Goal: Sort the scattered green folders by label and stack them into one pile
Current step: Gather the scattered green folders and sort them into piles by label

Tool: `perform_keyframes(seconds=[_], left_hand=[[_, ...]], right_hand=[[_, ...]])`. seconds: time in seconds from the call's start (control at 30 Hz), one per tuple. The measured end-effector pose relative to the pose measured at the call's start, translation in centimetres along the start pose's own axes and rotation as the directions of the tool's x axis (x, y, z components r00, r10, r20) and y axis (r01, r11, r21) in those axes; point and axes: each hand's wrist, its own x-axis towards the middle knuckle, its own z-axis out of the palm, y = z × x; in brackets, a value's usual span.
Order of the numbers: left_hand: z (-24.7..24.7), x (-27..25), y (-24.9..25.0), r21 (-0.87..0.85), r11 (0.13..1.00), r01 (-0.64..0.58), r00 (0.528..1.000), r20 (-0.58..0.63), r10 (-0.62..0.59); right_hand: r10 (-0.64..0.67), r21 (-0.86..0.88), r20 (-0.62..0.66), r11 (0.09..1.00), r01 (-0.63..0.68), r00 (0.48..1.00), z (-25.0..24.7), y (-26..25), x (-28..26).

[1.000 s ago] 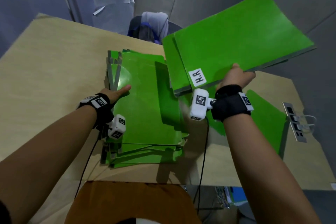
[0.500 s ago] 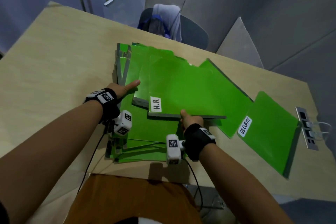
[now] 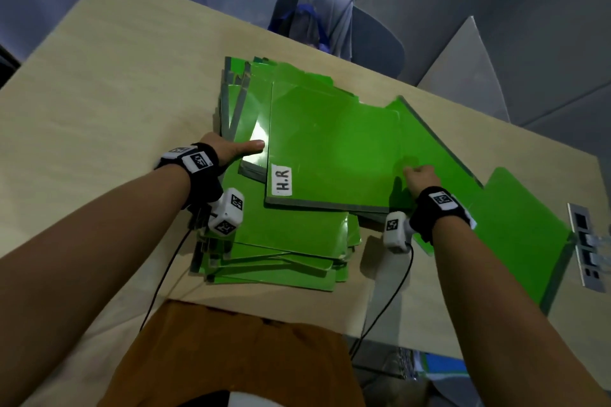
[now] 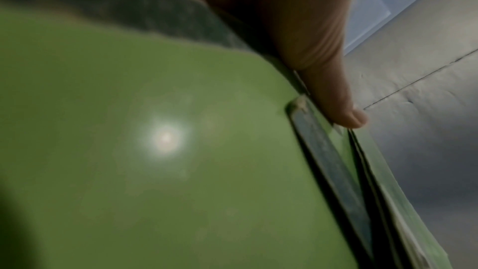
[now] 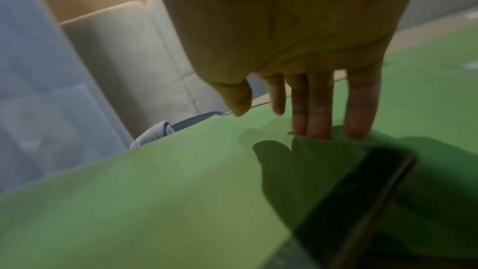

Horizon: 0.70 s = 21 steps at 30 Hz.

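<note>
A pile of green folders (image 3: 281, 235) lies on the wooden table (image 3: 99, 82). On top rests a green folder with a white "H.R" label (image 3: 330, 145), skewed from the pile. My left hand (image 3: 231, 152) lies flat against the pile's left side, thumb stretched onto the top folders; in the left wrist view the thumb (image 4: 333, 89) touches folder edges. My right hand (image 3: 420, 175) hovers over the H.R folder's right part with straight fingers (image 5: 320, 109), the tips just touching the green cover. Two more green folders lie to the right, one (image 3: 439, 155) partly under the H.R folder, another (image 3: 522, 235) farther right.
A chair with grey cloth (image 3: 327, 23) stands behind the table's far edge. A metal socket plate (image 3: 587, 244) is set in the table at the right. Bare table surface spreads to the left of the pile. Cables hang from both wrist cameras.
My right hand brought the H.R folder down from the air onto the pile, let go of it and now sits with straight fingers over its right part. The left hand has stayed put.
</note>
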Motion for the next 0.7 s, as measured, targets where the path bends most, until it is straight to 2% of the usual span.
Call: perform_keyframes(seconds=[0.1,0.17,0.23,0.3,0.43,0.5,0.57,0.63,0.7], left_hand=[[0.0,0.0,-0.1,0.000,1.000,-0.008,1.000,-0.018,0.008],[0.2,0.1,0.0,0.004,1.000,-0.016,1.000,-0.027,0.016],[0.2,0.0,0.1,-0.001,1.000,-0.009,0.999,-0.031,0.009],[0.1,-0.2,0.2,-0.046,0.999,0.011,1.000,-0.025,-0.012],[0.0,-0.5,0.3,-0.251,0.966,0.060,0.997,0.068,-0.044],[0.1,-0.4,0.1,-0.249,0.968,0.043,0.996,0.089,-0.022],[0.1,-0.2,-0.3,-0.204,0.979,0.023,0.996,0.094,-0.004],[0.1,0.2,-0.9,-0.204,0.979,0.017,0.998,0.066,-0.004],[0.0,0.0,-0.9,-0.181,0.984,0.007,0.999,0.049,0.002]], right_hand=[[0.020,0.197,0.125,0.979,-0.044,0.992,0.6,-0.2,-0.4],[0.011,0.245,0.204,0.968,-0.062,0.979,0.8,-0.3,-1.2],[-0.003,0.325,0.218,0.943,-0.070,0.976,0.7,-0.3,-2.0],[0.005,0.462,0.192,0.882,-0.095,0.981,0.7,0.1,-3.3],[0.063,0.603,0.151,0.785,-0.143,0.986,2.0,0.6,-7.8],[0.106,0.630,0.183,0.750,-0.199,0.977,3.4,0.7,-10.5],[0.132,0.659,0.275,0.696,-0.287,0.952,4.7,0.5,-13.2],[0.056,0.618,0.372,0.729,-0.292,0.927,5.9,0.6,-15.7],[-0.055,0.446,0.511,0.870,-0.210,0.858,6.4,1.1,-17.6]])
